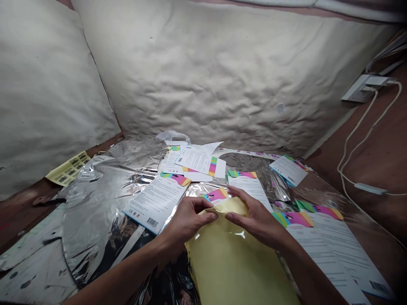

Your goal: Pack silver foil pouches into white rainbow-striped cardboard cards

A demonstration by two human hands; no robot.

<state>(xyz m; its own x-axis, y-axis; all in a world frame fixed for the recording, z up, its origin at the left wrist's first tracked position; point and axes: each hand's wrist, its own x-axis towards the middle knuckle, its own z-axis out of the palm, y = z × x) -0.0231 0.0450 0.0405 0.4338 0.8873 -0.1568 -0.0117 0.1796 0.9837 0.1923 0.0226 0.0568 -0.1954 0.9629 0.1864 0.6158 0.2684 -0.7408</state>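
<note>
Both left hand and right hand pinch the yellow sheet, laid lengthwise pointing away.

The yellow sheet is cut off by the bottom edge at 6 o'clock. Its far end is covered by the left hand and the right hand. Whether the right hand grips it or only rests on it cannot be told. Both forearms are cropped at the same edge.

The print on the white cards is too small to be read. At 9 o'clock a barcode label sheet is partly hidden under the padded covering. At 12 o'clock what is perhaps a clear plastic bag is mostly concealed behind the silver foil. At 3 o'clock the white cable is lost past the right edge.
</note>
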